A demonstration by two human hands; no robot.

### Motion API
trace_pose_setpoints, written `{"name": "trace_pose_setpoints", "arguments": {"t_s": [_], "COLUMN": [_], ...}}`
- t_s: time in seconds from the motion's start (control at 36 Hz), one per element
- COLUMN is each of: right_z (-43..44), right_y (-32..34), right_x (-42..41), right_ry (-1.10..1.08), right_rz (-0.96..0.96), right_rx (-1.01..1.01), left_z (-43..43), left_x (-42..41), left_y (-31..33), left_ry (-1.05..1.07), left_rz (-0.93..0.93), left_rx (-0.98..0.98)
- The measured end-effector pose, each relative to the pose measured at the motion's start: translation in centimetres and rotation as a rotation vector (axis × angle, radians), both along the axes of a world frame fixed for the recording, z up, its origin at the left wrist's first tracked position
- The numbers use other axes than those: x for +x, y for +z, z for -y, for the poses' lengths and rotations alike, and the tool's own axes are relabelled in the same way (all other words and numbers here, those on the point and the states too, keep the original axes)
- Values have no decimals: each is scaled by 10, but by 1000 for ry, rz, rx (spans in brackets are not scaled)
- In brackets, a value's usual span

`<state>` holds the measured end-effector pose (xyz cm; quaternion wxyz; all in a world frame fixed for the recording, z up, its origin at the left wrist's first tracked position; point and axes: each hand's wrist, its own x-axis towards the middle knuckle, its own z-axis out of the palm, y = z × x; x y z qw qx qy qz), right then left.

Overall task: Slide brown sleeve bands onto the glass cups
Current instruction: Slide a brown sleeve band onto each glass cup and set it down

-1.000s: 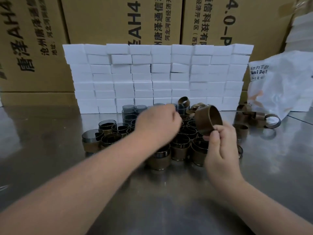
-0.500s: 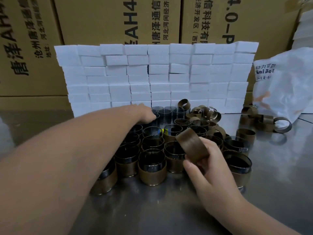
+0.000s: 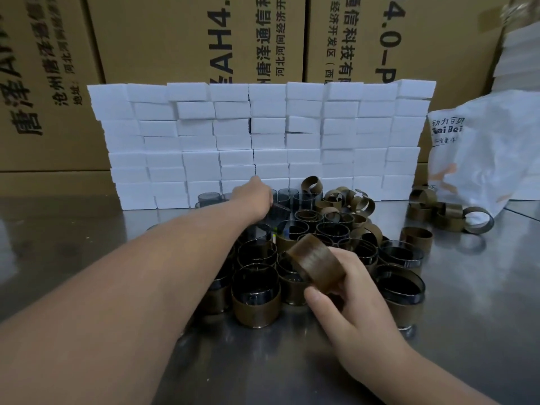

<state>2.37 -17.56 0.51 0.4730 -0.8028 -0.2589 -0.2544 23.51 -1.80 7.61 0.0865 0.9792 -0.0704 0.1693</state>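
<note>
- The right hand (image 3: 355, 290) pinches one brown band (image 3: 315, 263) between thumb and curled fingers. It holds the band tilted in the air above the near right part of the group of cups.
- The left hand (image 3: 257, 197) reaches to the far side of the group. Its fingers curl down onto a bare cup (image 3: 280, 213), which is tilted and blurred at the fingertips.
- Banded cups (image 3: 255, 299) stand packed together, touching, in the middle of the metal table (image 3: 482, 302).
- More bare glass cups (image 3: 285, 194) stand behind them, just in front of the white boxes (image 3: 263, 141).
- Loose bands (image 3: 344, 201) lie heaped at the far right of the group. Another small heap (image 3: 447, 214) sits near the table's right edge, beside a white bag (image 3: 491, 153).
- Cardboard cartons (image 3: 163, 39) stand behind the boxes along the far edge.
</note>
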Motion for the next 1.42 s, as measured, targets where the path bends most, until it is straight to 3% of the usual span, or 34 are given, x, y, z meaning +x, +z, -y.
{"name": "trace_pose_setpoints", "arguments": {"t_s": [0.11,0.25,0.39,0.47,0.53,0.69,0.83,0.94,1.11,1.42], "right_z": [1,-2,-3,-5,-5,-1,-1,-1,-9,-21], "right_y": [0,1,5,8,10,12,15,16,8,1], "right_x": [1,-1,-5,-9,-11,-14,-19,-22,-27,-27], "right_ry": [-42,-69,-118,-97,-100,-121,-45,28,88,137], "right_rz": [0,35,56,58,55,85,97,118,-62,-294], "right_rx": [-10,25,58,111,138,202,320,279,198,72], "left_z": [-5,-3,15,21,22,25,22,20,16,0], "left_x": [-11,-52,-131,-181,-207,-238,-233,-228,-222,-199], "left_y": [9,33,38,22,6,-36,-53,-61,-67,-61], "left_ry": [-32,3,-124,-187,-165,-97,-191,-263,-374,-295], "left_rz": [166,352,39,-43,-63,-115,-38,-18,-36,56], "left_rx": [-263,-827,-1957,-2200,-2240,-2117,-2019,-1954,-1861,-1842]}}
